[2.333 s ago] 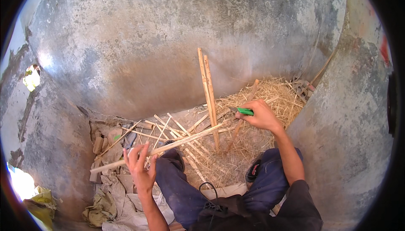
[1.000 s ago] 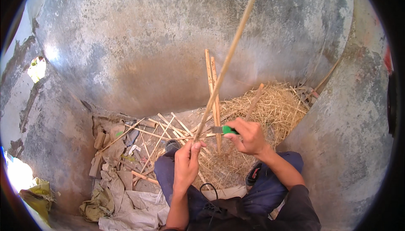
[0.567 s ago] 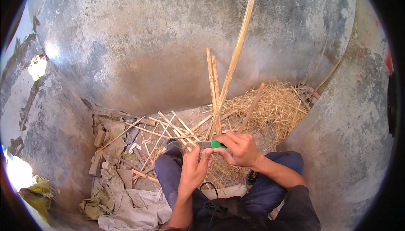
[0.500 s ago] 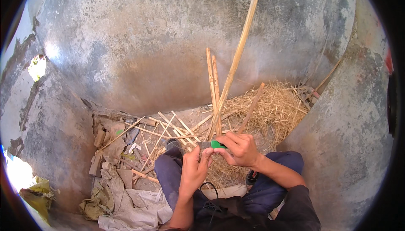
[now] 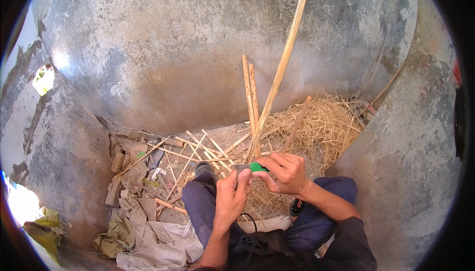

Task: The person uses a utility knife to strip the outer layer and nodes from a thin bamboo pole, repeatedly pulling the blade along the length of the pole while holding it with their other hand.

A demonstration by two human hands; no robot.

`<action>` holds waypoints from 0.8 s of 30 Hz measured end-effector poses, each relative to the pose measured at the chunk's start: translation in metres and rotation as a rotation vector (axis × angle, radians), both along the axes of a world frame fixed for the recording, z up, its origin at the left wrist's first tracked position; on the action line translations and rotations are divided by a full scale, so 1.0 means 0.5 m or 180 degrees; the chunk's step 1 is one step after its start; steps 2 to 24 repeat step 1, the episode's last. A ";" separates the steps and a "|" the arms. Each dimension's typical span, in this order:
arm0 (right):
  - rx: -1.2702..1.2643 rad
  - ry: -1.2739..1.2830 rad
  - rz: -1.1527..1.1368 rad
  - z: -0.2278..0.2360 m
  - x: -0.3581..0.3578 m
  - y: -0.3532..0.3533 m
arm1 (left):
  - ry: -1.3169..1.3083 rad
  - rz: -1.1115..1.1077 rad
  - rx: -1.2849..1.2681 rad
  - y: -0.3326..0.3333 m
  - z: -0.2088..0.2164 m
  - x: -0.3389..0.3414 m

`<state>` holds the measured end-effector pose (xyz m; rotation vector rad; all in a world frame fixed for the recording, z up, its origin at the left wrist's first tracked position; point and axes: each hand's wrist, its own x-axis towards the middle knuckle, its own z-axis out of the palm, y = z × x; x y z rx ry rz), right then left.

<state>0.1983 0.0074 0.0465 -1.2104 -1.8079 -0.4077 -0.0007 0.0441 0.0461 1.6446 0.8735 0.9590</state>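
Note:
My right hand (image 5: 283,173) is closed around the green handle of a small knife (image 5: 257,167). Its flat grey blade points left, and the fingers of my left hand (image 5: 232,192) are closed at the blade, with the thumb up beside it. Whether a thin sliver is also pinched there is too small to tell. Just behind the knife rises a long pale wooden pole (image 5: 279,73), tilted right and running out of the top of the view. My hands hide its lower end, so I cannot tell whether they touch it.
Two peeled sticks (image 5: 250,93) lean at the curved grey wall (image 5: 163,53). A shorter stick (image 5: 297,122) slants before a straw heap (image 5: 316,127). Cut sticks (image 5: 198,145) litter the floor at left, near a crumpled pale cloth sheet (image 5: 163,241). My bent knees flank my hands.
My hands and the knife have shifted slightly right. The long pole's upper part has also tipped a little to the right. Other things look the same.

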 end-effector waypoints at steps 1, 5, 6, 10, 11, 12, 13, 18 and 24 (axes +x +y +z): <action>0.0003 0.0004 -0.0005 -0.001 -0.001 0.000 | -0.0031 -0.0022 -0.0005 0.000 0.001 -0.001; 0.0003 0.0004 -0.0005 -0.001 -0.001 0.000 | -0.0031 -0.0022 -0.0005 0.000 0.001 -0.001; 0.0003 0.0004 -0.0005 -0.001 -0.001 0.000 | -0.0031 -0.0022 -0.0005 0.000 0.001 -0.001; 0.0003 0.0004 -0.0005 -0.001 -0.001 0.000 | -0.0031 -0.0022 -0.0005 0.000 0.001 -0.001; 0.0003 0.0004 -0.0005 -0.001 -0.001 0.000 | -0.0031 -0.0022 -0.0005 0.000 0.001 -0.001; 0.0003 0.0004 -0.0005 -0.001 -0.001 0.000 | -0.0031 -0.0022 -0.0005 0.000 0.001 -0.001; 0.0003 0.0004 -0.0005 -0.001 -0.001 0.000 | -0.0031 -0.0022 -0.0005 0.000 0.001 -0.001; 0.0003 0.0004 -0.0005 -0.001 -0.001 0.000 | -0.0031 -0.0022 -0.0005 0.000 0.001 -0.001; 0.0003 0.0004 -0.0005 -0.001 -0.001 0.000 | -0.0031 -0.0022 -0.0005 0.000 0.001 -0.001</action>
